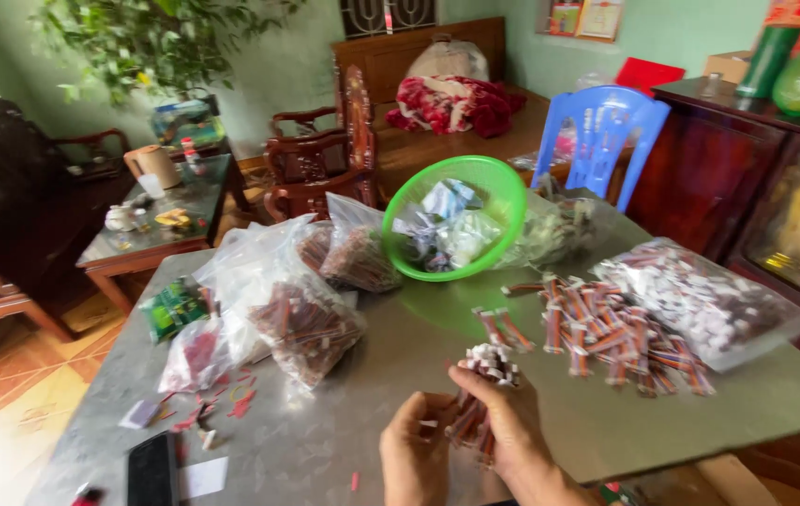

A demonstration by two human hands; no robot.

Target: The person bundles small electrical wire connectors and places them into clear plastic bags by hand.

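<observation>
From the head view, the right hand (503, 422) has its fingers clamped round a bundle of thin red-and-white paper-wrapped sticks (479, 394), while the left hand (414, 454), fingers curled together, touches its lower end. The bundle looks light, stiff and apt to splay, so it is best gripped mid-length. Beyond the fingertips, loose sticks (606, 333) and a green plastic basket (456, 217) lie on the grey stone tabletop (343, 422) in a furnished living room.

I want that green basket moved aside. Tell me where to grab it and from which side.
Take the green basket by its near lower rim, coming from the front. It sits tilted, mouth facing the person, propped among plastic bags, so that rim edge is bare and thin enough to pinch. Bags crowd its sides and back.
</observation>
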